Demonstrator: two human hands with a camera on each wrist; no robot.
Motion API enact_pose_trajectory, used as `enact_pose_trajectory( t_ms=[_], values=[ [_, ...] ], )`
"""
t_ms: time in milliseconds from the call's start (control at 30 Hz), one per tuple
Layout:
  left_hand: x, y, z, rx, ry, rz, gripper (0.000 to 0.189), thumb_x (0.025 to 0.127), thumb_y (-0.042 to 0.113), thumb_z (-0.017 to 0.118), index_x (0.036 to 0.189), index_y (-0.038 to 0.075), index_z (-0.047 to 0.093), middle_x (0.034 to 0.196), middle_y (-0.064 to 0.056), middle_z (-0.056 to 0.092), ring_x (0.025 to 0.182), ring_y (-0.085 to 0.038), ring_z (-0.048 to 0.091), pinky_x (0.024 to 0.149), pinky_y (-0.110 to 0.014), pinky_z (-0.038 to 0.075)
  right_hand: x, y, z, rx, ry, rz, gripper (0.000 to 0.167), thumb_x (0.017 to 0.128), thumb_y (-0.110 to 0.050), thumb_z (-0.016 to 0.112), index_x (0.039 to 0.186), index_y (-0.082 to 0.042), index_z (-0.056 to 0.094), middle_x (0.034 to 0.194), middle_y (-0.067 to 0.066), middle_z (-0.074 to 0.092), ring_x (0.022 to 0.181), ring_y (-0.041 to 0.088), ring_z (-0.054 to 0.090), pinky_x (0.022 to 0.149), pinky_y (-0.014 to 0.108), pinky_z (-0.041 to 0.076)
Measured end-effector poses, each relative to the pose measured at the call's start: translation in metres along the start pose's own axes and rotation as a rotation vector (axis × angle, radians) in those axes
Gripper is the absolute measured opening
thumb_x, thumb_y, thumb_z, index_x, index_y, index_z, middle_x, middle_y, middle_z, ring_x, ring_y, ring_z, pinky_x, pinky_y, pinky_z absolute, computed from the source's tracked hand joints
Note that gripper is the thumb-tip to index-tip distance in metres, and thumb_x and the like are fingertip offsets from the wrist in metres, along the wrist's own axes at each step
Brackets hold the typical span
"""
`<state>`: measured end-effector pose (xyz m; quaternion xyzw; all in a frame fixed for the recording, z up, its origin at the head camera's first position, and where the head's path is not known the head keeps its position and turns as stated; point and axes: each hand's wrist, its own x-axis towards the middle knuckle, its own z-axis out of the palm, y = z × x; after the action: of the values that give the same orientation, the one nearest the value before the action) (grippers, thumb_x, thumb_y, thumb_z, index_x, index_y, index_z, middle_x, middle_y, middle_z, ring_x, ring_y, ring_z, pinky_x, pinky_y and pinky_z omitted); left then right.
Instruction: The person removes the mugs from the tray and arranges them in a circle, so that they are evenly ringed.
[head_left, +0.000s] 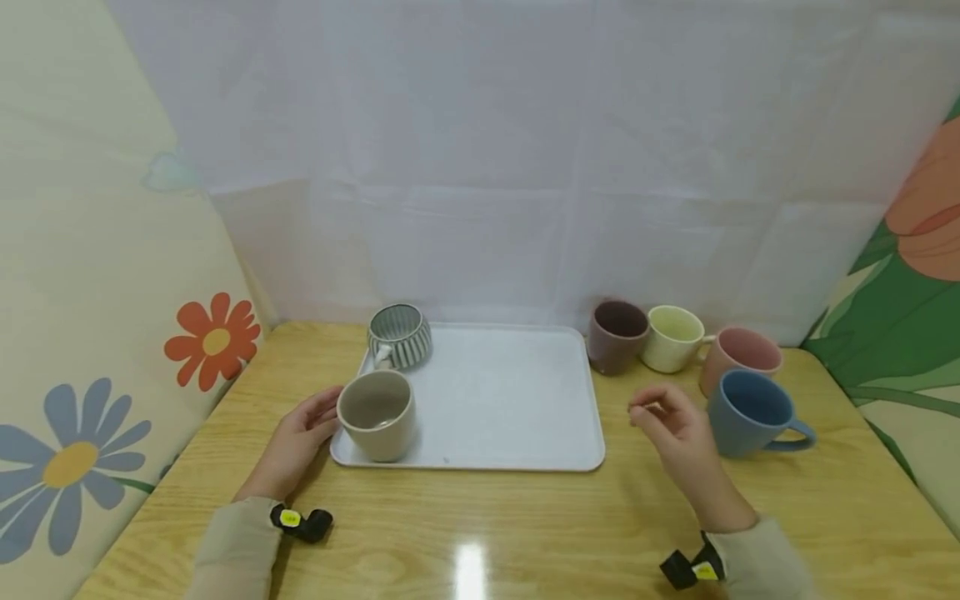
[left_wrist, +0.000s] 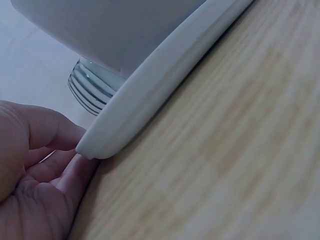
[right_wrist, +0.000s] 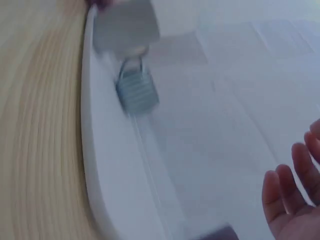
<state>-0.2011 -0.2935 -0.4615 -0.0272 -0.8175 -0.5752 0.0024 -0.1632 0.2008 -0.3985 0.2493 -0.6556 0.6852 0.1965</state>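
My left hand [head_left: 295, 439] is at the left edge of the white tray [head_left: 510, 400], and in the left wrist view its thumb and fingers [left_wrist: 47, 170] pinch the tray's rim [left_wrist: 135, 105]. Right beside that hand, a beige mug [head_left: 378, 417] stands upright on the tray's front left corner. Behind the mug sits a grey-and-white striped cup [head_left: 401, 337], its handle toward the front. My right hand [head_left: 678, 446] hovers over the table right of the tray, fingers loosely bent and holding nothing. Closest to it is a blue mug [head_left: 752, 414], handle to the right.
Back right, beyond the tray, a dark purple cup [head_left: 617, 337], a pale green cup [head_left: 672, 340] and a pink mug [head_left: 738, 360] stand in a row on the wooden table [head_left: 420, 525]. A white cloth [head_left: 480, 167] hangs behind the table, with flower-patterned panels at both sides.
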Motion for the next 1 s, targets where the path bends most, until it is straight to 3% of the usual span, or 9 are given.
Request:
enact_pose_trajectory(
  t_ms=[167, 400, 567, 667, 1000],
  values=[
    [-0.002, -0.002, -0.001, 0.01, -0.004, -0.023, 0.054, 0.107, 0.009, 0.051, 0.156, -0.002, 0.032, 0.154, -0.024, 0.042, 0.113, 0.015, 0.048, 0.094, -0.005, 0.039, 0.012, 0.003, 0.034, 0.089, -0.061, 0.11, 0.005, 0.097, 0.013, 0.051, 0.101, 0.013, 0.053, 0.094, 0.001, 0.065, 0.087, 0.014, 0.063, 0.078, 0.025, 0.057],
    [-0.003, -0.001, -0.003, 0.021, -0.001, -0.025, 0.055, 0.107, 0.012, 0.052, 0.156, -0.001, 0.032, 0.155, -0.023, 0.042, 0.115, 0.014, 0.048, 0.094, -0.005, 0.039, 0.025, 0.02, 0.086, 0.121, -0.197, 0.169, 0.019, 0.09, 0.012, 0.06, 0.106, 0.017, 0.051, 0.1, 0.007, 0.063, 0.097, 0.014, 0.061, 0.084, 0.025, 0.056],
    [-0.003, -0.002, -0.004, -0.001, 0.005, 0.002, 0.054, 0.106, 0.01, 0.052, 0.155, -0.003, 0.034, 0.153, -0.024, 0.043, 0.114, 0.014, 0.049, 0.095, -0.006, 0.04, 0.029, 0.032, 0.12, 0.06, -0.356, 0.187, 0.029, 0.091, 0.007, 0.065, 0.118, 0.01, 0.055, 0.117, 0.024, 0.06, 0.114, 0.03, 0.058, 0.098, 0.041, 0.053],
    [-0.001, -0.001, -0.002, -0.016, 0.004, 0.018, 0.053, 0.106, 0.01, 0.052, 0.154, -0.005, 0.035, 0.152, -0.026, 0.044, 0.114, 0.014, 0.05, 0.095, -0.006, 0.041, 0.03, 0.036, 0.138, 0.035, -0.424, 0.219, 0.036, 0.091, 0.003, 0.068, 0.125, 0.006, 0.055, 0.126, 0.026, 0.057, 0.121, 0.038, 0.054, 0.102, 0.047, 0.05],
    [-0.001, 0.001, -0.003, -0.004, -0.005, -0.002, 0.053, 0.106, 0.008, 0.051, 0.155, -0.004, 0.034, 0.153, -0.025, 0.044, 0.115, 0.014, 0.049, 0.095, -0.006, 0.04, 0.039, 0.059, 0.191, 0.041, -0.518, 0.418, 0.072, 0.088, -0.008, 0.078, 0.149, -0.004, 0.04, 0.148, 0.02, 0.045, 0.137, 0.035, 0.045, 0.109, 0.036, 0.046]
  ],
)
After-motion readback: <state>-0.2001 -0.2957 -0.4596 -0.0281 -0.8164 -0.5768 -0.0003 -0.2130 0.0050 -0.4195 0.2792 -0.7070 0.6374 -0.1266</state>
